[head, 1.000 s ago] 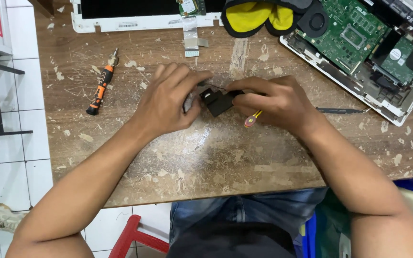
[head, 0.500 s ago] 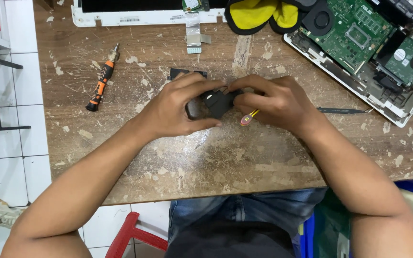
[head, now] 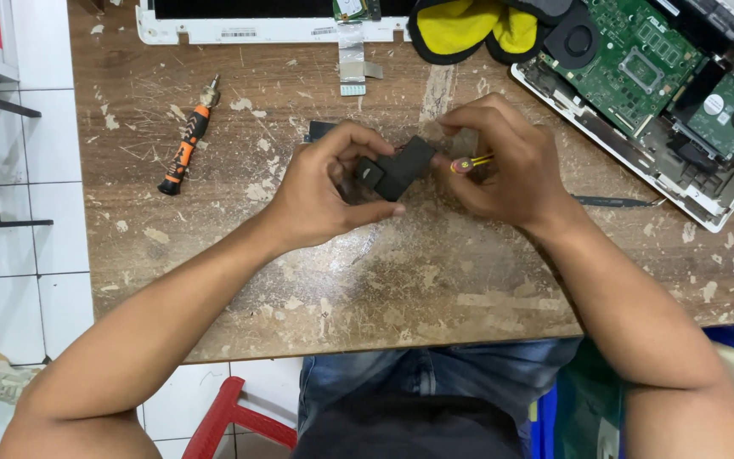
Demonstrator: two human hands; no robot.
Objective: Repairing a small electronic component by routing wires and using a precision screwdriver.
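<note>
Both hands meet over the middle of the worn wooden bench (head: 214, 255). The left hand (head: 320, 191) is closed around a small black part (head: 397, 168), thumb beneath and fingers curled over its left end, holding it just above the bench. The part's long axis runs on a slant, low at the left and rising to the right, so its free upper end points at the right hand (head: 503, 166). That hand is narrowly closed on a small tool (head: 467, 161) with a yellow and red handle. The tool lies nearly level, and its working tip seems to touch the part's right end, though the fingers hide the contact. The left hand is the one bearing the part; the right hand sits just beside it, to the right.

Behind the left hand's fingers a second dark piece (head: 320, 130) lies flat on the bench. An orange screwdriver (head: 187, 140) lies well apart to the left, slanted. An opened laptop base (head: 639, 76) with a green board sits at the far right corner, a yellow cloth (head: 469, 25) beside it, and a white panel (head: 248, 30) with a ribbon cable (head: 352, 59) along the far edge. A thin dark tool (head: 613, 202) lies right of the right wrist.
</note>
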